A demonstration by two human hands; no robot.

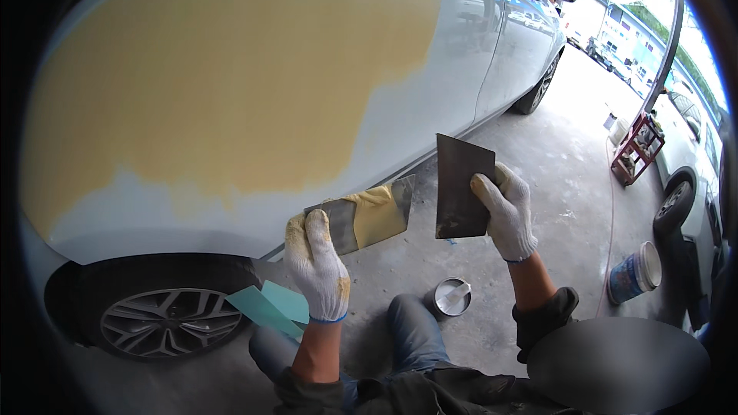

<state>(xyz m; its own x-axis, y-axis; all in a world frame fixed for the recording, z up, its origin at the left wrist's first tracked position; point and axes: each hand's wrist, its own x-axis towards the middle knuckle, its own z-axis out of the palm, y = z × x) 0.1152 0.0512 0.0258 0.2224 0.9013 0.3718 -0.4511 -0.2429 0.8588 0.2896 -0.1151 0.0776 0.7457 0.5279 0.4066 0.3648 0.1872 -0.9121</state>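
My left hand [317, 261], in a white knit glove stained with yellow paste, grips a flat grey metal plate [338, 219] by its near edge. A thick lump of yellow body filler [377, 211] lies on that plate. To its right my right hand [509, 211], also gloved, holds a dark flat spreader [463, 188] upright, thumb on its face. The two tools are apart. Beyond them stands a white car [430, 107], its side panel covered by a broad smooth patch of yellow filler [254, 69].
The car's rear wheel [173, 323] is at the lower left, beside green sheets [280, 303]. An open can [451, 297] stands by my knee. At right are a bucket [636, 273], a red rack [638, 148], a thin hose [610, 238] and another car [692, 184].
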